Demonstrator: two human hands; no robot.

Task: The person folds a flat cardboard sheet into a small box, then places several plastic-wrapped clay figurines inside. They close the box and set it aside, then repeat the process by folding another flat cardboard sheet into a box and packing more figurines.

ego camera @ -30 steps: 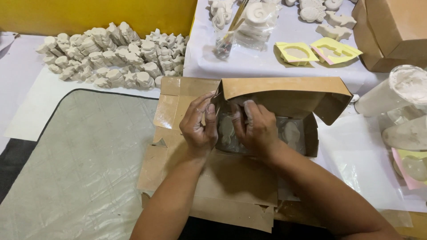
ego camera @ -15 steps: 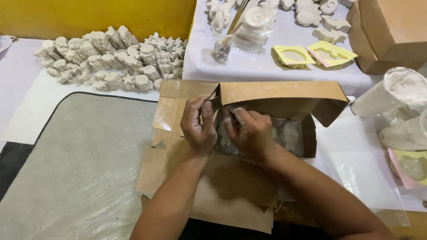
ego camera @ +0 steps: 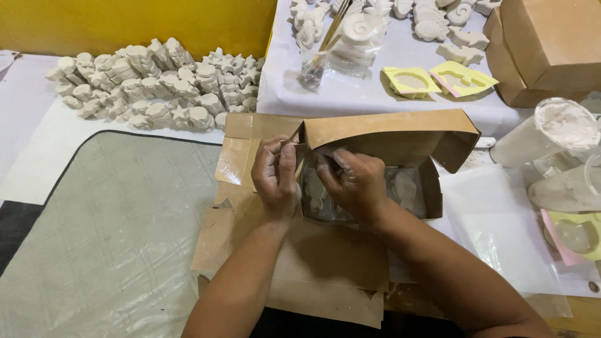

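An open brown cardboard box (ego camera: 388, 134) lies in front of me with its flaps spread out. Inside it are pale plaster figures (ego camera: 405, 188) under clear plastic. My left hand (ego camera: 275, 178) rests at the box's left inner edge, its fingers pinching the corner of the raised flap. My right hand (ego camera: 354, 181) reaches into the box beside it, fingers curled on the plastic-covered figures. Both hands are dusted with white powder.
A pile of several white plaster figures (ego camera: 156, 84) lies at the back left. Yellow moulds (ego camera: 438, 80), more figures and a jar with sticks (ego camera: 313, 66) sit on the white cloth behind. A closed brown box (ego camera: 544, 47) and white tubs (ego camera: 544, 134) stand at right. A grey mat (ego camera: 119, 238) covers the left.
Both hands have shifted slightly inside the box; the left hand's fingers have come up to the flap's corner, and the right hand has pressed lower onto the wrapped figures.
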